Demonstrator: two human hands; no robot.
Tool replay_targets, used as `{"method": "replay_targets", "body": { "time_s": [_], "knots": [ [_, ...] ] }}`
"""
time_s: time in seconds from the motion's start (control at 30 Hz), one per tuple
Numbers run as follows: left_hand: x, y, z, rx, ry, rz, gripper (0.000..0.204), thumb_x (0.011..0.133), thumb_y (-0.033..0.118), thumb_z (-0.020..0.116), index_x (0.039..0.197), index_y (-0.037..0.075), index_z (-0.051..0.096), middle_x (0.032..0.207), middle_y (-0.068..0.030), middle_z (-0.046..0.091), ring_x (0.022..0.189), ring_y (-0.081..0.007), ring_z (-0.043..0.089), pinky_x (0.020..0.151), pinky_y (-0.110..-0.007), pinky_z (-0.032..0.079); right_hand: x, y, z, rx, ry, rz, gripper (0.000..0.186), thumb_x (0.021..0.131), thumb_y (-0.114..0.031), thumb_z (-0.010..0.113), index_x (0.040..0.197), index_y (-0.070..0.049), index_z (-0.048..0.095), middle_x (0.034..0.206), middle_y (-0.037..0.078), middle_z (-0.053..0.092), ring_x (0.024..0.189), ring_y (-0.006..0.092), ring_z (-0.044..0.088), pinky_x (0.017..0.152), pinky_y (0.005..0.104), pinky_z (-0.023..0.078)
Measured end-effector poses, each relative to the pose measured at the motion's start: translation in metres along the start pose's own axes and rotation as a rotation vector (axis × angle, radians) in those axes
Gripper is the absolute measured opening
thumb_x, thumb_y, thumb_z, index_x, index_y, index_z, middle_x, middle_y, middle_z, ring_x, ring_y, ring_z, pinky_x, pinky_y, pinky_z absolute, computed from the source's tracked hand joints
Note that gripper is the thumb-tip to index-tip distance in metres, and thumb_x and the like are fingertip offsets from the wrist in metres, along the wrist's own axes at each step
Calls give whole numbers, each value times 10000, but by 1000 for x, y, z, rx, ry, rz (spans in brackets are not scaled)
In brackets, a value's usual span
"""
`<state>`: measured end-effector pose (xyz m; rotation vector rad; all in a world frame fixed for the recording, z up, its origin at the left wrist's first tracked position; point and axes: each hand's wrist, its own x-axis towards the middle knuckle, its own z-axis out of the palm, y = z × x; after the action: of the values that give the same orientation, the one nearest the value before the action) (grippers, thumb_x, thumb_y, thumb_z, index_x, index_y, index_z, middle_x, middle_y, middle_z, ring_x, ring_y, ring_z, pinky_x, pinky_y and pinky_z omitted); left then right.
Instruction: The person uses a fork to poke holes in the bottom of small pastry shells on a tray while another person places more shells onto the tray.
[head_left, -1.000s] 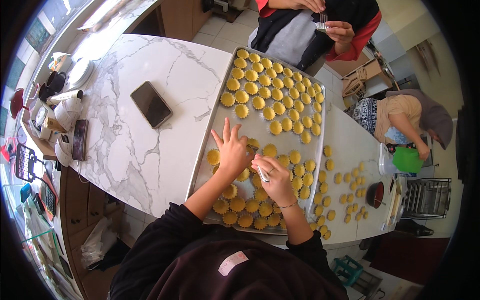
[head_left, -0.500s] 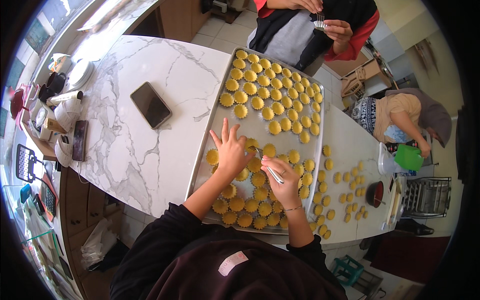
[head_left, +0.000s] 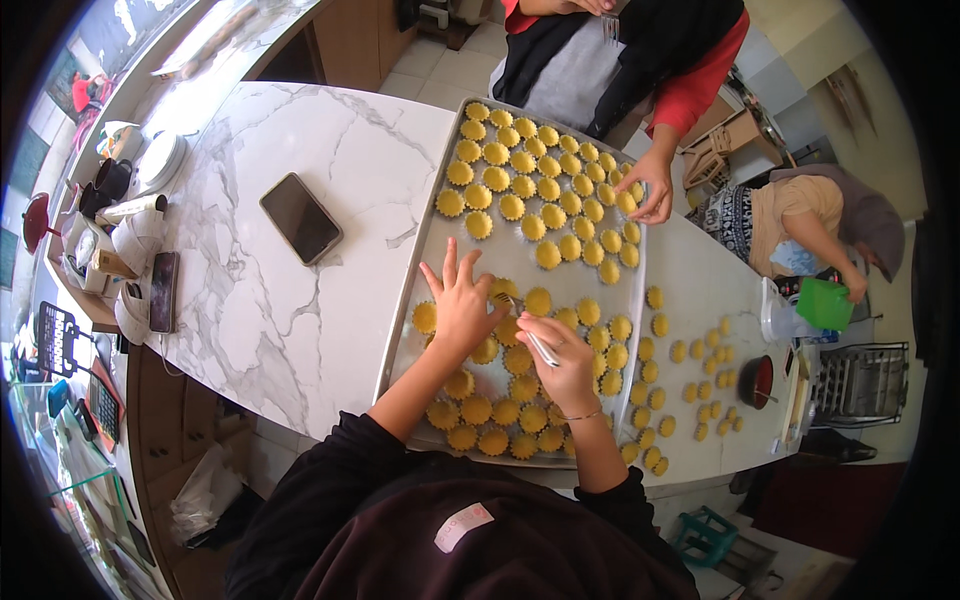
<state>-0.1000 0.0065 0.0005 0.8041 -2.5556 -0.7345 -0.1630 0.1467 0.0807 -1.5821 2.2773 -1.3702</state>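
My right fingers grip a fork by a tart shell, inward from the left edge of the tray; my left fingers partly hide it, so I cannot tell if they grasp it.

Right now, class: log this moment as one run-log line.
left hand: beside fluted yellow tart shell | right hand: holding silver metal fork | more tart shells: on silver metal tray | co-worker's hand: at tray's edge
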Motion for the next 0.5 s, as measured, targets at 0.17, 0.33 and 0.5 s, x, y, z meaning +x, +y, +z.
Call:
{"method": "replay_targets", "body": {
  "time_s": [0.17, 0.33, 0.5],
  "knots": [
    [-1, -5, -7, -51, 7, 97, 425, 616, 241, 810, 996, 141, 650, 1344, -90, 402, 1391, -394, 132, 1019, -731, 79, -8, -2, -33, 90, 244, 113, 185, 798, 42, 660, 974, -16, 653, 965, 130, 679, 852, 211, 667, 720, 287, 544],
    [-1, -7, -13, -12, 12, 90, 421, 616, 232, 812, 1002, 177, 654, 1347, -92, 401, 1392, -392, 131, 1027, -724, 81, -25, 3, -54, 54, 428, 136, 160, 821, 40, 649, 979, 12, 654, 962, 145, 676, 847, 190, 658, 717, 262, 543],
    [2, -7, -18, 21, -26, 78, 429, 607, 240, 817, 1001, 180, 658, 1353, -94, 388, 1393, -394, 123, 1027, -725, 83, -36, 6, -61, 97, 463, 214, 186, 816, 57, 651, 996, 15, 661, 973, 123, 671, 854, 147, 644, 697, 224, 523]
  ]
}}
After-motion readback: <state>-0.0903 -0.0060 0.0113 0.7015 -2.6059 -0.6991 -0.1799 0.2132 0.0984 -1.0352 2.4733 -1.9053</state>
